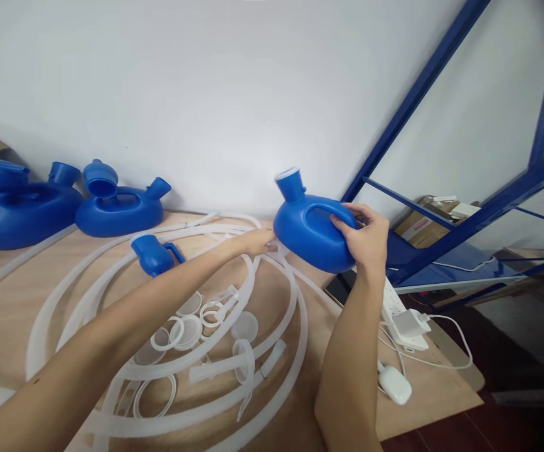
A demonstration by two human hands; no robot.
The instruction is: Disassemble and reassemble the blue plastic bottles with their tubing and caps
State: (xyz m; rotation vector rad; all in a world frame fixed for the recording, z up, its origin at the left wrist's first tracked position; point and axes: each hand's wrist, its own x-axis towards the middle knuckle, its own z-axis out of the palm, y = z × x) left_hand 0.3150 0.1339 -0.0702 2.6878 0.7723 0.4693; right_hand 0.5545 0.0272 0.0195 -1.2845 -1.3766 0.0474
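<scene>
In the head view my right hand (366, 235) grips a blue plastic urinal bottle (314, 235) by its handle end, holding it tilted above the table. Its neck, with a white rim, points up to the left. My left hand (258, 241) reaches across to the bottle's lower left side, among clear hoses (295, 301). Its fingers look curled; what they hold is partly hidden. A small blue spouted piece with a handle (153, 254) lies beyond my left forearm. Clear plastic lids and rings (187, 331) lie beneath the hoses, along with a clear flanged tube (219, 367).
Two more blue bottles (121, 216) (22, 216) stand along the wall at left, with blue pieces resting on them. At right are a power strip (394, 307), white charger (395, 384), cables and a dark phone (340, 287). A blue metal shelf (460, 273) stands beyond the table edge.
</scene>
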